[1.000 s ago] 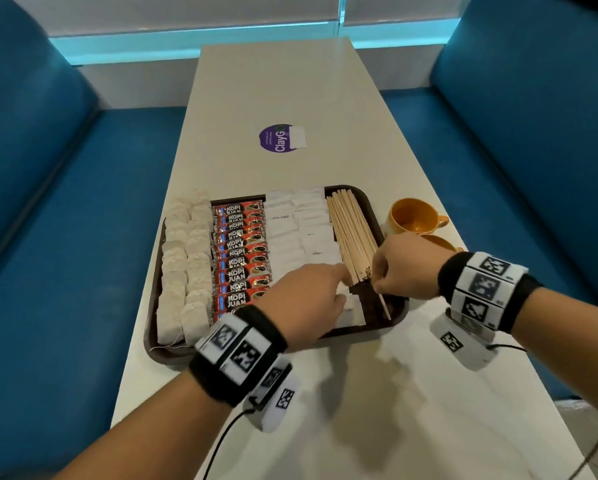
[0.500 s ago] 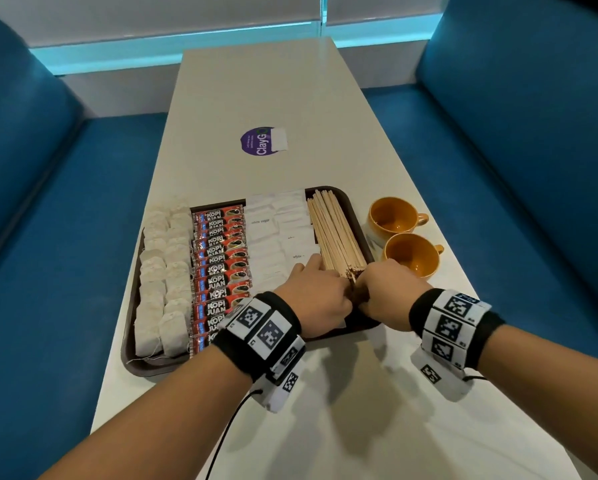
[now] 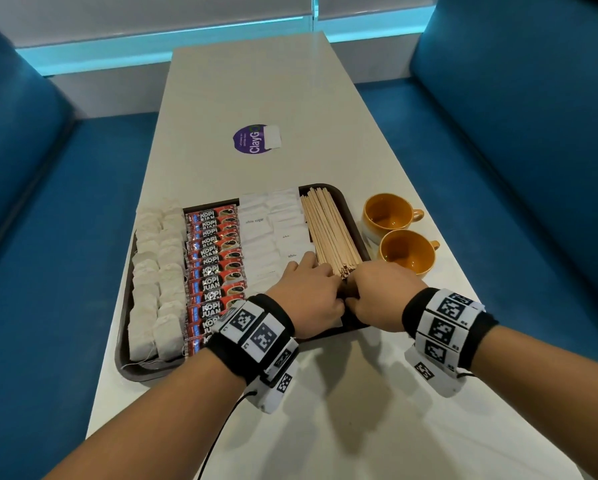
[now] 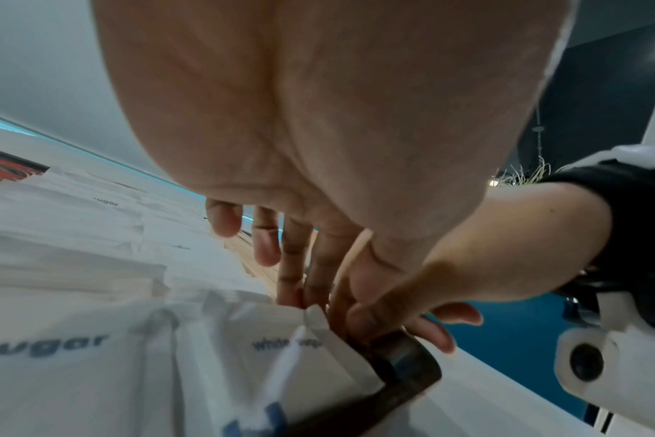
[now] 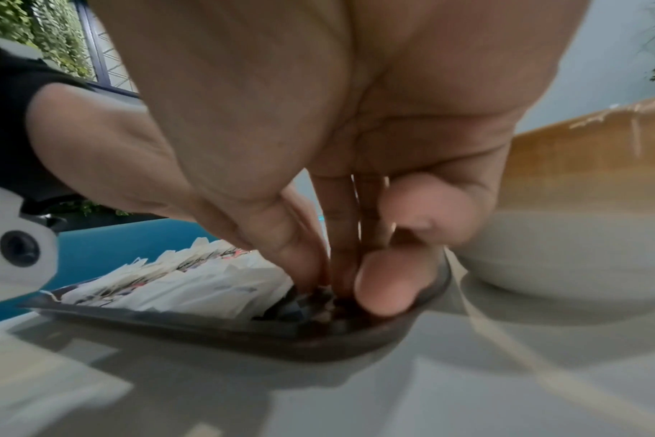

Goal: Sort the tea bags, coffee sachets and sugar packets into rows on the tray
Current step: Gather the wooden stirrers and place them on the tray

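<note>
Two blue benches (image 3: 519,140), white table (image 3: 263,81) (purple sticker (image 3: 250,139)), brown tray (image 3: 123,355)

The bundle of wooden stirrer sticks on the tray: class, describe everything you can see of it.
The wooden stirrer sticks are thin, pale, flat strips, many together, lying flat and roughly parallel along the right side of the dark brown tray, beside the white sugar packets. Their far ends fan out slightly; their near ends are gathered. The left hand and right hand meet at those near ends with fingers pressed against them. Whether either hand grips any stick cannot be told.
</note>
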`<act>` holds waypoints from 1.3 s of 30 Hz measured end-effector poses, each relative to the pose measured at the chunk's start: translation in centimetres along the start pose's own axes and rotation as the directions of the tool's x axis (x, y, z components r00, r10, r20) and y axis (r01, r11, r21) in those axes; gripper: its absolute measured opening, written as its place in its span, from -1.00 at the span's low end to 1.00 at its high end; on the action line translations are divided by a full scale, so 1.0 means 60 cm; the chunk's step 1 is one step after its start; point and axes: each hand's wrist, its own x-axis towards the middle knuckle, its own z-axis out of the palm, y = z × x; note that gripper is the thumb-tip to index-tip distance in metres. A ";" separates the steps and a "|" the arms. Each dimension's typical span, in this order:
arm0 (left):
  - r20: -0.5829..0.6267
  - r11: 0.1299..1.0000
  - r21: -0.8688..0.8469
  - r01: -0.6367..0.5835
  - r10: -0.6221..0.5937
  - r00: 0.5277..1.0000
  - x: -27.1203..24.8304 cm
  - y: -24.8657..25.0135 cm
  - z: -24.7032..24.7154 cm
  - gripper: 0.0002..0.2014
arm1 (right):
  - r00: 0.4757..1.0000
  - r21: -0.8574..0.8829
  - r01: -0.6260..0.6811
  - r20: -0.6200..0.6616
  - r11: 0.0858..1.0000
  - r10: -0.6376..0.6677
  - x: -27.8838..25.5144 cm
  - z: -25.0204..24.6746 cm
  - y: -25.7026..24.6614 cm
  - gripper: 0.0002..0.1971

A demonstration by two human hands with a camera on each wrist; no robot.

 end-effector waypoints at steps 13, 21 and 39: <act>-0.015 1.000 0.002 0.004 -0.004 1.000 0.008 -0.002 0.010 -0.56 | 0.999 -0.135 -0.008 -0.037 0.991 0.003 -0.006 0.002 -0.006 -0.72; -0.032 0.999 0.046 0.011 -0.009 0.999 0.012 -0.010 0.004 -0.53 | 0.999 -0.143 0.007 -0.051 0.990 -0.014 -0.004 -0.001 -0.013 -0.66; -0.071 0.982 -0.075 0.173 -0.179 0.981 0.047 -0.051 0.001 -0.26 | 0.984 0.041 0.133 -0.121 0.990 -0.128 0.057 -0.020 -0.028 -0.31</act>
